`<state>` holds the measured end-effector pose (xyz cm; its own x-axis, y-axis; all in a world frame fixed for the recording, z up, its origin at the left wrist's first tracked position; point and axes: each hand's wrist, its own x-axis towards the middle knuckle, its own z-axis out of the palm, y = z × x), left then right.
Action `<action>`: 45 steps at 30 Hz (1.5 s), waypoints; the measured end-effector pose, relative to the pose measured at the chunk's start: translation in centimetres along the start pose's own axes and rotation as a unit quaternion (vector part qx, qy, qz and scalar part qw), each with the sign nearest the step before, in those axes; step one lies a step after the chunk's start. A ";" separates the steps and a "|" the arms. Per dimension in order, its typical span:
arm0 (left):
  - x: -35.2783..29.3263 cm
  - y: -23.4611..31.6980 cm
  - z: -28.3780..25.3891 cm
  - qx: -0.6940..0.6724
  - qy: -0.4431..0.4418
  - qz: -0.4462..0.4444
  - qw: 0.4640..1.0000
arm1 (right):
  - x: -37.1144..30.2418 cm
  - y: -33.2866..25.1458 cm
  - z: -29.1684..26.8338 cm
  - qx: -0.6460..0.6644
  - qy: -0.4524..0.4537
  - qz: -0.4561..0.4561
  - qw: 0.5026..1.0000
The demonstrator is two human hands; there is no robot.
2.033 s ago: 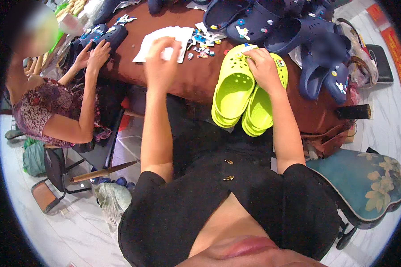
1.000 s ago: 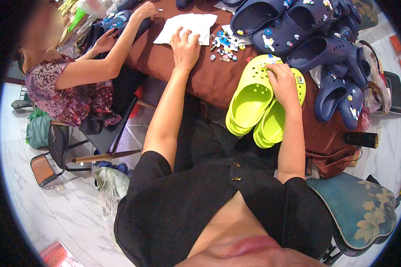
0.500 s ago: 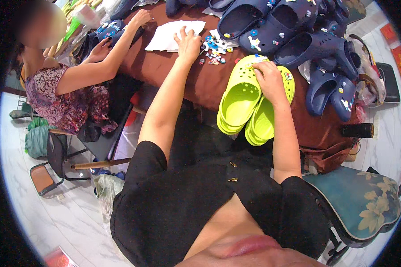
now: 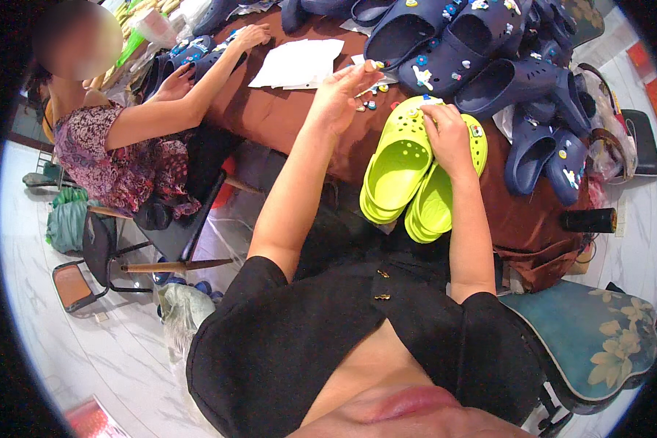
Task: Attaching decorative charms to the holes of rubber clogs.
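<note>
A pair of lime-green clogs (image 4: 398, 171) lies at the table's front edge, toes pointing away from me. My right hand (image 4: 449, 139) grips them near the toes, its fingertips by a blue-and-white charm (image 4: 428, 100). A dark charm with a white rim (image 4: 477, 131) is set in the right clog. My left hand (image 4: 337, 98) is raised above the table left of the clogs, fingers stretched to the right and thumb apart. Nothing shows between them. It partly hides a pile of small shoe charms (image 4: 372, 106). White paper sheets (image 4: 297, 64) lie to its left.
Navy clogs with charms (image 4: 445, 62) are heaped on the brown-covered table (image 4: 288, 120) at the back right. On the left a person in a patterned top (image 4: 120, 153) works at more navy clogs (image 4: 190, 55). A floral-backed chair (image 4: 588, 339) stands to my right.
My left hand has lifted off the paper's right edge, moved right and turned, now covering much of the charm pile. My right hand stays on the lime-green clogs. The view has shifted slightly.
</note>
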<state>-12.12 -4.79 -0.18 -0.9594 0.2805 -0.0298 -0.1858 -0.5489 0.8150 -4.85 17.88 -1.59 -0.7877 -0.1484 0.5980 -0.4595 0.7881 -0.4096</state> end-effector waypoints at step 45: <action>-11.9 -7.4 7.5 0.688 -0.199 0.281 0.639 | -12.5 2.9 -6.2 0.035 0.262 0.250 0.931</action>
<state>2.23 1.86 -1.51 -0.6113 0.6720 0.4179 0.7897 0.4834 0.3778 6.21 25.74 -5.94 -0.6100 0.5535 0.5670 -0.1286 0.6369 -0.7602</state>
